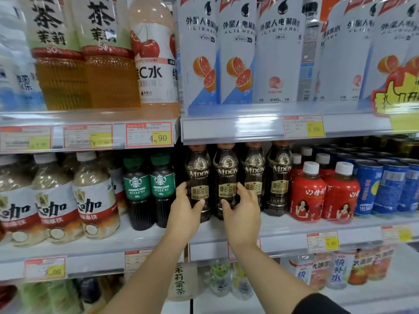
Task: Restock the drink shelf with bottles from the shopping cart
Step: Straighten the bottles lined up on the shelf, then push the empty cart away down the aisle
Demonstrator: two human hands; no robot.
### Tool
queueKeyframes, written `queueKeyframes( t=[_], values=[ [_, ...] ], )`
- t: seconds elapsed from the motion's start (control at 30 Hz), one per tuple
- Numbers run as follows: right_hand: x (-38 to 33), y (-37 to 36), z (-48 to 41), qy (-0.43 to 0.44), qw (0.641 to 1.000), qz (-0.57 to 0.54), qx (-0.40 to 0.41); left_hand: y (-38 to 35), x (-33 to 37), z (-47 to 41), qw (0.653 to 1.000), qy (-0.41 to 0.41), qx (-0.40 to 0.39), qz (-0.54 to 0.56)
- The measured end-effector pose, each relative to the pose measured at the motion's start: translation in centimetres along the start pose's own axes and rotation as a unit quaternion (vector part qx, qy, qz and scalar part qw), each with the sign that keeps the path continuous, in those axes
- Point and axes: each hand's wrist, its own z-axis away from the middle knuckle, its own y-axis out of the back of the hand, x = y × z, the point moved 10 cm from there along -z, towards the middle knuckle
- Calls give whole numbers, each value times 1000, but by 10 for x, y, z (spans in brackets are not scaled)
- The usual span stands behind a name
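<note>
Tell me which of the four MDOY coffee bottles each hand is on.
The left hand grips the leftmost MDOY bottle; the right hand grips the second MDOY bottle from the left. The two MDOY bottles to their right stand untouched.

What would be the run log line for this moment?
step: shelving | left hand: on first MDOY bottle | right hand: on second MDOY bottle | cart: unseen
</note>
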Motion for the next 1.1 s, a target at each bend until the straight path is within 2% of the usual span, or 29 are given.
queueKeyframes(
  t=[0.2,0.43,0.5,0.57,0.67,0.8,0.97,1.03,1.1],
  values=[
    [-2,3,6,-12,999,19,42,-1,2,-1,1000,3,-9,11],
    [-5,6,5,6,999,17,42,1,4,-1,1000,-2,-21,4],
    [-3,24,3,26,997,-4,77,0,4,0,1000,0,-29,4],
    [10,47,-4,11,993,-1,114,-1,4,1,1000,7,-25,-1],
    [31,59,-19,-30,995,26,88,-1,7,3,1000,6,-8,-11],
    [31,56,-26,-8,997,51,59,-4,5,4,1000,15,2,-11],
    [34,56,-26,0,999,20,44,-4,11,10,999,17,-2,-42],
    [29,68,-18,43,997,0,68,-1,20,23,998,2,10,-54],
    [14,77,1,126,988,-5,86,7,35,45,996,-57,40,-62]
  ],
)
